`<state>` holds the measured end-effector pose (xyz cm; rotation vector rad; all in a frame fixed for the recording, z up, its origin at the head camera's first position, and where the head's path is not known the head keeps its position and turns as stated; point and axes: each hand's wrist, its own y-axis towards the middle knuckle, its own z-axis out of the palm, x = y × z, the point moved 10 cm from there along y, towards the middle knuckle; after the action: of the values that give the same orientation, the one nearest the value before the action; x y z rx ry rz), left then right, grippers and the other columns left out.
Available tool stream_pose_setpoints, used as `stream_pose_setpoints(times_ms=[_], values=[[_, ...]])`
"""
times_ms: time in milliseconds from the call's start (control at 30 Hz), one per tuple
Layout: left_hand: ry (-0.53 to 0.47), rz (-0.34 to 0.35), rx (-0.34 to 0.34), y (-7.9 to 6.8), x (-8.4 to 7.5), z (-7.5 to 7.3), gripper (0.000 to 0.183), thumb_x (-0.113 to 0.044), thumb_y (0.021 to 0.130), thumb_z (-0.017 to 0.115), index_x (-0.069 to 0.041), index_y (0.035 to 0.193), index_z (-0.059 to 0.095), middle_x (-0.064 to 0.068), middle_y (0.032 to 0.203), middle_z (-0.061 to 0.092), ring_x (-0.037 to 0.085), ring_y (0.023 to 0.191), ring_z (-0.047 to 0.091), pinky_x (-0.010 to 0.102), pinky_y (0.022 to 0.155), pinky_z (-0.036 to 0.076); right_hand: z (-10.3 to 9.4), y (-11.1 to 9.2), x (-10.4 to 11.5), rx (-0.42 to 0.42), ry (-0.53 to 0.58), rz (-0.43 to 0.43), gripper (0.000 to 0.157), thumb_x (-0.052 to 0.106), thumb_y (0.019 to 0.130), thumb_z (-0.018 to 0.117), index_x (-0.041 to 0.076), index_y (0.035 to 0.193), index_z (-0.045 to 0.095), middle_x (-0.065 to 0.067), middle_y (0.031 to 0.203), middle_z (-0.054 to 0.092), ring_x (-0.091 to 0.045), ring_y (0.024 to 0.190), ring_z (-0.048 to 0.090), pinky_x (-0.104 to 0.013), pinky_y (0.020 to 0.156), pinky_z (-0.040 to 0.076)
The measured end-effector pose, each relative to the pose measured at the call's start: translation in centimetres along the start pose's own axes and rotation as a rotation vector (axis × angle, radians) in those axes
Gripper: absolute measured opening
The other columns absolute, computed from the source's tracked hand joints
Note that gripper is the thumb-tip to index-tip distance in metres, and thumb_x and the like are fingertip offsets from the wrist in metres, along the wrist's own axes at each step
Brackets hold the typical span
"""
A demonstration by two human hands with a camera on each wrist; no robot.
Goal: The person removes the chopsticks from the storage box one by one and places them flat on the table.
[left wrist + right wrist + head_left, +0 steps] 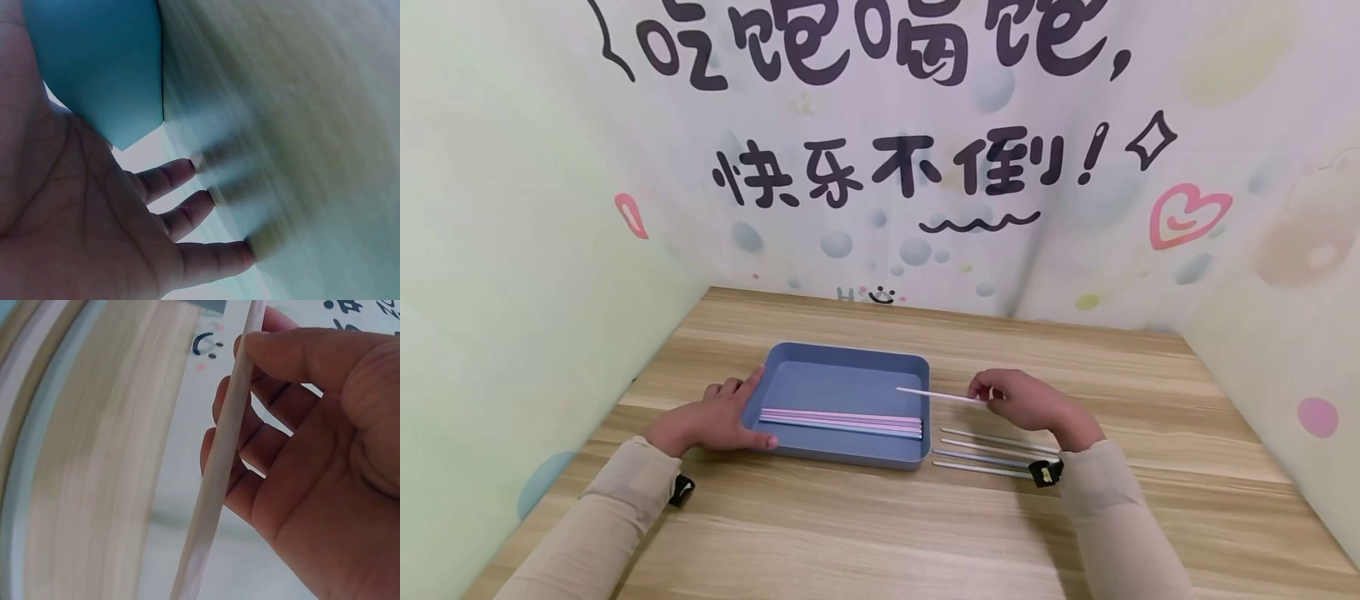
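Note:
A blue-grey tray (842, 385) lies on the wooden table, with several pink and bluish chopsticks (841, 417) side by side along its near part. At the tray's left end, my left hand (724, 419) rests spread around the near corner, thumb along the front side. In the left wrist view three straight fingers (215, 257) touch the tabletop beside the blue tray wall (100, 62). Right of the tray, my right hand (1021, 400) pinches a pale pinkish chopstick (934, 394) between thumb and fingers. Its far tip reaches over the tray's right rim.
Several loose chopsticks (977, 457) lie roughly parallel on the table right of the tray, partly under my right wrist. A printed cloth wall (880, 250) stands behind the table (850, 517), with pale walls at both sides.

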<state>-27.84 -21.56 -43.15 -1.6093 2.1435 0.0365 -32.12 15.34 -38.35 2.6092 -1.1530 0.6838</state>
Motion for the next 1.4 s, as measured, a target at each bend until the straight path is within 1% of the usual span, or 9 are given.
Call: stream_pose_setpoints(times_ms=[100, 333, 467, 567, 700, 867, 967, 1133, 1400], values=[[0.0, -0.001, 0.002, 0.0, 0.0, 0.0, 0.125, -0.069, 0.078, 0.07, 0.002, 0.157, 0.004, 0.037, 0.144, 0.028, 0.056, 0.126, 0.032, 0.064, 0.096, 0.035, -0.2, -1.0, -0.8, 0.002, -0.004, 0.006, 0.026, -0.012, 0.089, 0.052, 0.005, 0.103, 0.066, -0.006, 0.092, 0.061, -0.017, 0.085, 0.052, -0.037, 0.076, 0.045], [-0.003, -0.006, 0.007, 0.1, 0.2, 0.2, 0.126, -0.07, 0.078, 0.069, 0.001, 0.157, 0.003, 0.037, 0.145, 0.027, 0.057, 0.128, 0.03, 0.065, 0.097, 0.034, -0.7, -3.2, -2.1, -0.008, -0.02, -0.013, 0.028, -0.013, 0.087, 0.052, 0.007, 0.101, 0.065, -0.003, 0.09, 0.06, -0.016, 0.084, 0.052, -0.034, 0.075, 0.045], [0.002, -0.009, 0.003, 0.2, 0.5, 0.1, 0.126, -0.072, 0.077, 0.068, 0.001, 0.157, 0.003, 0.037, 0.146, 0.026, 0.057, 0.128, 0.03, 0.065, 0.097, 0.034, -0.7, -4.1, -2.8, 0.0, -0.008, 0.009, 0.028, -0.013, 0.087, 0.051, 0.008, 0.1, 0.064, -0.002, 0.09, 0.06, -0.016, 0.084, 0.052, -0.034, 0.074, 0.045], [0.007, -0.008, 0.0, 0.2, 0.6, 0.1, 0.126, -0.072, 0.078, 0.068, 0.001, 0.157, 0.002, 0.037, 0.146, 0.026, 0.057, 0.128, 0.03, 0.065, 0.097, 0.034, -0.5, -4.6, -3.5, 0.014, -0.007, 0.046, 0.028, -0.012, 0.086, 0.051, 0.009, 0.098, 0.064, -0.002, 0.089, 0.06, -0.014, 0.083, 0.053, -0.033, 0.074, 0.045], [0.0, -0.005, -0.001, 0.2, 0.5, 0.1, 0.126, -0.071, 0.078, 0.069, 0.001, 0.157, 0.002, 0.037, 0.145, 0.026, 0.057, 0.127, 0.03, 0.065, 0.097, 0.034, 0.0, -4.9, -4.2, 0.028, -0.015, 0.085, 0.028, -0.011, 0.085, 0.05, 0.011, 0.095, 0.064, 0.0, 0.087, 0.06, -0.012, 0.08, 0.051, -0.032, 0.072, 0.044], [-0.009, -0.007, 0.002, 0.1, 0.5, 0.1, 0.126, -0.069, 0.078, 0.07, 0.001, 0.157, 0.002, 0.037, 0.145, 0.026, 0.057, 0.127, 0.03, 0.065, 0.097, 0.034, 0.5, -5.0, -4.7, 0.039, 0.011, 0.085, 0.025, -0.011, 0.085, 0.052, 0.011, 0.092, 0.062, 0.001, 0.084, 0.057, -0.012, 0.077, 0.05, -0.031, 0.07, 0.042], [-0.007, -0.008, 0.004, 0.1, 0.5, 0.2, 0.126, -0.069, 0.078, 0.069, 0.001, 0.157, 0.002, 0.037, 0.146, 0.026, 0.057, 0.127, 0.03, 0.065, 0.097, 0.034, 1.0, -5.1, -5.0, 0.059, 0.034, 0.09, 0.024, -0.01, 0.086, 0.055, 0.011, 0.092, 0.062, 0.002, 0.082, 0.056, -0.012, 0.076, 0.05, -0.03, 0.069, 0.042], [-0.009, -0.008, 0.007, 0.2, 0.5, 0.2, 0.126, -0.07, 0.078, 0.069, 0.0, 0.157, 0.002, 0.037, 0.146, 0.026, 0.057, 0.128, 0.029, 0.065, 0.097, 0.034, 1.7, -5.2, -5.4, 0.093, 0.076, 0.101, 0.023, -0.01, 0.088, 0.053, 0.011, 0.093, 0.062, 0.002, 0.081, 0.056, -0.011, 0.075, 0.049, -0.029, 0.069, 0.042], [-0.007, -0.008, 0.002, 0.1, 0.4, 0.2, 0.125, -0.07, 0.078, 0.069, 0.001, 0.157, 0.003, 0.036, 0.146, 0.026, 0.056, 0.128, 0.03, 0.065, 0.097, 0.034, 1.9, -5.2, -5.6, 0.088, 0.086, 0.105, 0.024, -0.01, 0.088, 0.053, 0.011, 0.092, 0.062, 0.004, 0.077, 0.055, -0.009, 0.072, 0.048, -0.028, 0.067, 0.04]])
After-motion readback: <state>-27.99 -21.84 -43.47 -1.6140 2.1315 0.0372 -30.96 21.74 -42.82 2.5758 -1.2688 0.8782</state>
